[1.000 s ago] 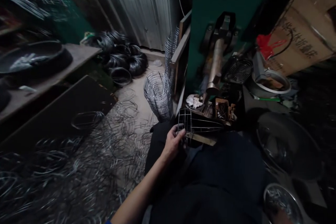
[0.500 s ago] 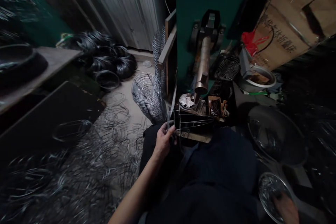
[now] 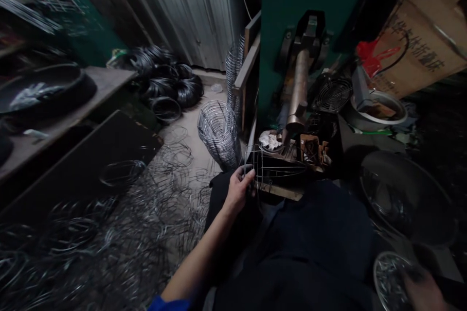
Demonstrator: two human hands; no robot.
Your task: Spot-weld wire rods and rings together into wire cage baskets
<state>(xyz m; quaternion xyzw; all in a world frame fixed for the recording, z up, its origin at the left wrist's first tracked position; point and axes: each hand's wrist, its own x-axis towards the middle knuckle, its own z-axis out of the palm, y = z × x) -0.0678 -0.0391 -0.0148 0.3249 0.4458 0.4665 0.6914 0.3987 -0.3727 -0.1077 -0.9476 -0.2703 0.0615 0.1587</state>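
Observation:
My left hand [image 3: 238, 190] is closed round the near end of a wire frame [image 3: 278, 171], with thumb and fingers pinching its thin rods. The frame stretches rightward from my hand, below the machine's metal arm [image 3: 299, 85]. At the lower right my right hand [image 3: 425, 289] is over a round bowl [image 3: 378, 279] of small shiny metal pieces. Its fingers are blurred and dark, so what they hold does not show. A tall nested stack of round wire baskets [image 3: 219, 131] stands on the floor just beyond my left hand.
Wire pieces [image 3: 160, 214] litter the floor at left. Black wire coils [image 3: 178, 82] lie by the metal wall. A green machine [image 3: 273, 34] rises ahead, with small boxes [image 3: 310, 148] beneath it. A large dark basin [image 3: 408, 194] and a metal pot [image 3: 396, 119] are at right.
The whole view has shifted, so everything sits further right. My left hand keeps its hold on the wire frame. My right hand stays at the bowl, more blurred now.

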